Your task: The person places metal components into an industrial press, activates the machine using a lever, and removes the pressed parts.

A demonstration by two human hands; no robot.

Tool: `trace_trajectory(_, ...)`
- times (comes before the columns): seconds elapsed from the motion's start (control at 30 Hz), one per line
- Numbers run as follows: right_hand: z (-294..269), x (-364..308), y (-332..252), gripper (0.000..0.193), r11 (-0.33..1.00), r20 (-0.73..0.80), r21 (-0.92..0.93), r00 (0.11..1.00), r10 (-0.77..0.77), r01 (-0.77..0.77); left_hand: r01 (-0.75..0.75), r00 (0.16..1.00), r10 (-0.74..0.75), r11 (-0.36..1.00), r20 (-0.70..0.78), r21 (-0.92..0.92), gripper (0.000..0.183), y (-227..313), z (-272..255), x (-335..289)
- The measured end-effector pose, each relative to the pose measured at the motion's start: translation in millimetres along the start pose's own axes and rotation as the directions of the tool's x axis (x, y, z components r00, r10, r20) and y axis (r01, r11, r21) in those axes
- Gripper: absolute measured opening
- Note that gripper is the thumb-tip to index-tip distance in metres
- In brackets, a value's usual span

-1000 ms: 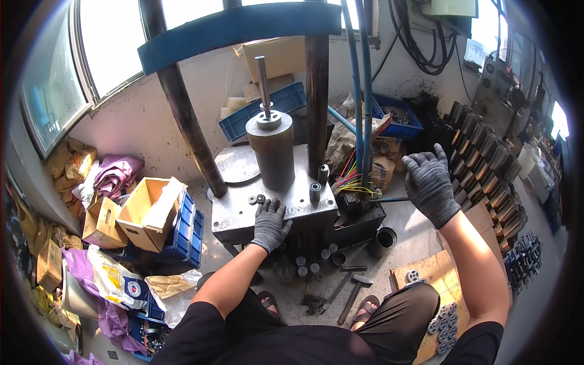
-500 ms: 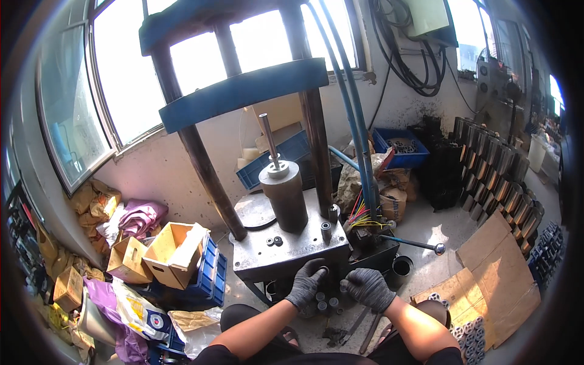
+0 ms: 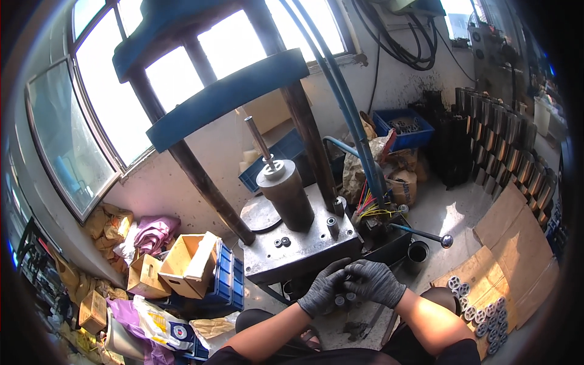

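Both my hands wear dark grey knit gloves and meet just in front of the press table. My left hand is curled, its fingertips touching those of the other hand. My right hand is closed, with its knuckles up. Whatever sits between the fingers is dark and hidden by the gloves. Below them, small grey cylindrical parts stand near the floor, partly covered by my hands. On the steel press table stands a thick metal cylinder with a thin upright rod. Two small black rings lie in front of it.
A blue press crossbar spans the posts above the table. Cardboard boxes on blue crates stand left. At right are a ball-ended lever, a dark pot, round metal parts on cardboard and stacked metal tubes.
My hands have come together from a small gap, and their fingers now touch. The whole view has tilted and shifted, so the press leans more.
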State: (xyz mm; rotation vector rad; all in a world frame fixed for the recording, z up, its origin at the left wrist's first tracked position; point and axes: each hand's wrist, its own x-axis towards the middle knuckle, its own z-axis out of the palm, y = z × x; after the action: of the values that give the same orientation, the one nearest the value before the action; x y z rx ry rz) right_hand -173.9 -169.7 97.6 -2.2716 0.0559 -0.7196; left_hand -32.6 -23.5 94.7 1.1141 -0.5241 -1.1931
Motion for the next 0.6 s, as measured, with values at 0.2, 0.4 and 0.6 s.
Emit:
trace_trajectory(0.2,-20.3,7.5,-16.0,0.03,0.997,-0.155,-0.077,0.988,0.006,-0.018,-0.253,0.947,0.291,0.937,-0.136,0.242,0.044,48.2,-43.2,49.4)
trace_trajectory(0.4,-22.2,9.2,-9.7,0.028,0.999,-0.121,-0.048,0.993,0.012,-0.018,-0.611,0.261,0.929,0.369,-0.261,0.7,0.023,224.0,-143.5,148.8)
trace_trajectory(0.6,-4.0,22.5,0.6,0.022,0.999,-0.171,-0.001,0.984,0.042,-0.043,-0.302,0.511,0.772,0.573,-0.378,0.762,0.024,292.6,-152.9,206.7)
